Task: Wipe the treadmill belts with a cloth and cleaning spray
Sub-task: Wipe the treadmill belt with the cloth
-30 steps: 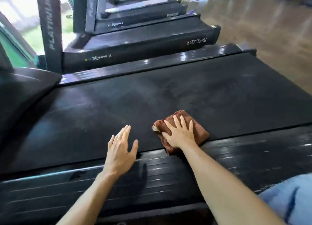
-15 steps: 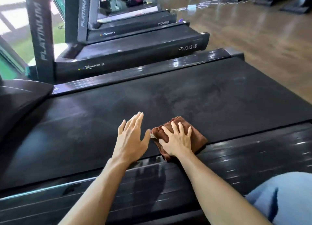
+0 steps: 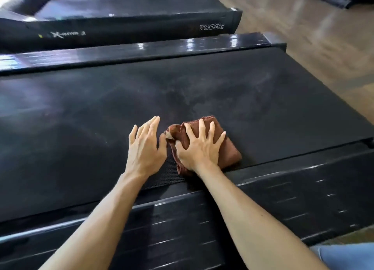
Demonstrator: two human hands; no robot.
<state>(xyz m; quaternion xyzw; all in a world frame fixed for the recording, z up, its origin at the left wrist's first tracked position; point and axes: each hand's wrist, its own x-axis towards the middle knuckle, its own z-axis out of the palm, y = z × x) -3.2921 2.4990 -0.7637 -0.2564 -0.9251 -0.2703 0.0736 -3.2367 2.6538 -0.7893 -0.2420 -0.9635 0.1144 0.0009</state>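
Observation:
A folded brown cloth [image 3: 228, 150] lies on the black treadmill belt [image 3: 101, 115], close to the belt's near edge. My right hand [image 3: 199, 146] presses flat on the cloth with its fingers spread. My left hand [image 3: 144, 146] is just left of the cloth, fingers straight and together, low over the belt; its thumb is at the cloth's left edge. A paler, smeared patch shows on the belt beyond the cloth. No spray bottle is in view.
A glossy black side rail [image 3: 283, 192] runs along the near side of the belt, another rail [image 3: 141, 51] along the far side. A second treadmill [image 3: 121, 24] marked 7000C stands behind. Wooden floor [image 3: 315, 47] lies to the right. My knee in blue cloth [image 3: 348, 255] is at bottom right.
My left hand has moved right and forward, from the near rail to right beside the cloth. The right hand stays pressed on the cloth. The view has tilted down.

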